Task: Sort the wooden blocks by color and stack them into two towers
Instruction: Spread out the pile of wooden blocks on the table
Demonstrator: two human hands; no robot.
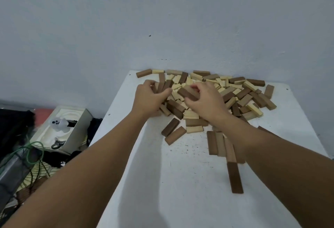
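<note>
Brown and pale blocks (204, 90) mostly lie mixed in a pile at the table's (144, 182) far edge. No tower yet; a few brown ones (216, 142) lie set aside near right. Left hand (150, 97) grips dark blocks (163, 84); right hand (206, 101) clamps a dark block (187, 93).

A: What can't you make out around the block pile (204, 97)?

B: The left hand (149, 99) hides its own fingers and whatever they grip. The right forearm (253, 142) covers several blocks on the pile's near side.

A: And the worktop (171, 182)?

B: Its near edge is cut off by the picture's bottom edge.
</note>
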